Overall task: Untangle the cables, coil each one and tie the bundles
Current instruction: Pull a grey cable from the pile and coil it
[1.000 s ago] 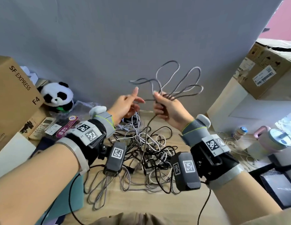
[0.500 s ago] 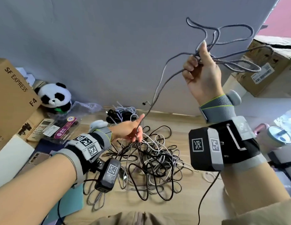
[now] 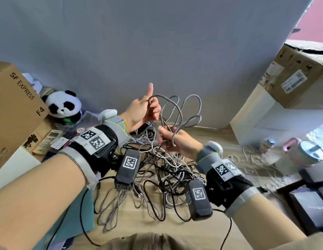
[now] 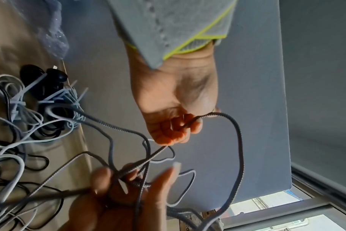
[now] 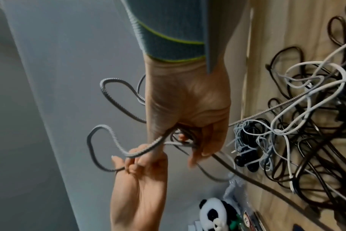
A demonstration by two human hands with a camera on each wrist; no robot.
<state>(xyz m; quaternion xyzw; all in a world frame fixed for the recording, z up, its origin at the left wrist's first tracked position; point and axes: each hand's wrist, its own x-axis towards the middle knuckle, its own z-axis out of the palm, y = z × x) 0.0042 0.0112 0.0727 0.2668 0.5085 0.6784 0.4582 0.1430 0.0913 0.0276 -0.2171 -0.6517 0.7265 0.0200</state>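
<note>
Braided grey cable [image 3: 182,112] looks rough; wooden tabletop [image 3: 139,224] matt.

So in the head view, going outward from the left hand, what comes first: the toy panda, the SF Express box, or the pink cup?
From the left hand:
1. Toy panda, just to its left.
2. SF Express box, far left, beyond the panda.
3. Pink cup, far right.
</note>
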